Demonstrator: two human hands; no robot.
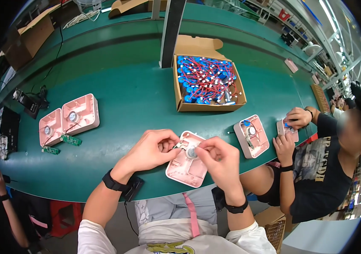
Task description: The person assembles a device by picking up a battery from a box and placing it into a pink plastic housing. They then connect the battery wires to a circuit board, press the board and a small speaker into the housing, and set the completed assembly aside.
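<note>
A pink plastic housing half (195,173) lies open side up on the table in front of me. A round silver speaker (191,153) sits inside it. My left hand (153,148) is closed in a pinch at the housing's upper left, where small wires and a bit of board show; what its fingertips grip is too small to make out. My right hand (222,163) also pinches, thumb and forefinger against the speaker's right edge; the fingers hide whatever they hold there.
An open cardboard box (210,107) holds many blue cells with red wires. Two pink housings (89,122) with speakers and green boards (71,140) lie left. Another pink housing (256,146) stands right, near a co-worker's hands (285,148). A metal post (172,34) rises behind.
</note>
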